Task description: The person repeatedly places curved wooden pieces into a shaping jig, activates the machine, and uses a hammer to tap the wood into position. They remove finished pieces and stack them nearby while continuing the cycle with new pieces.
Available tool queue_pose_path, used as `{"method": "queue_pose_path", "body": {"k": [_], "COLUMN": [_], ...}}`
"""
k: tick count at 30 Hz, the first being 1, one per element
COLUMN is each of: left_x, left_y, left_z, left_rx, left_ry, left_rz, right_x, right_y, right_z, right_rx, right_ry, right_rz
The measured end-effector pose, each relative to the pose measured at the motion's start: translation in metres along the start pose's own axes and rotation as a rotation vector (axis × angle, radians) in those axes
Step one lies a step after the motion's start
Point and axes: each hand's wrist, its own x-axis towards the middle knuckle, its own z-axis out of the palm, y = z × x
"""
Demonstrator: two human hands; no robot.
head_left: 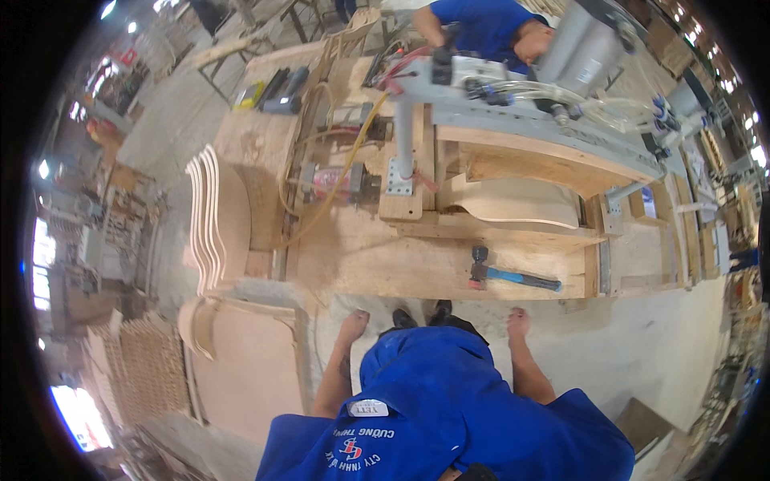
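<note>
Head view shows your left hand point(353, 325) and right hand point(518, 322) hanging empty and loosely curled before the bench point(401, 268); grasp the hammer point(513, 276) by its blue handle.

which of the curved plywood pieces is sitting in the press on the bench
The single pale curved panel lying under the grey press frame, just beyond the blue-handled hammer. The other curved panels stand stacked on edge at the bench's left end, outside the press.

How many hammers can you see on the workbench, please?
1: a blue-handled hammer lies near the front edge of the wooden workbench, ahead of the right hand. Others may be hidden behind the press.
</note>
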Motion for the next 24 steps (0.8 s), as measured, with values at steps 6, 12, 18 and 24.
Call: {"method": "queue_pose_path", "body": {"k": [6, 12, 18, 24], "left_x": [-0.01, -0.01, -0.006, -0.012], "left_y": [0.034, 0.054, 0.075, 0.078], "left_z": [0.002, 0.044, 0.055, 0.054], "left_rx": [0.113, 0.241, 0.437, 0.594], "left_ry": [-0.033, 0.146, -0.155, -0.152], "left_rz": [0.068, -0.107, -0.044, -0.154], "right_x": [0.016, 0.016, 0.014, 0.024], "right_y": [-0.043, -0.024, -0.031, -0.035], "right_z": [-0.008, -0.012, -0.013, 0.01], "right_rx": [0.654, 0.485, 0.549, 0.584], "right_ry": [-0.055, -0.272, -0.194, -0.123], "right_rz": [0.52, 0.481, 0.463, 0.492]}}
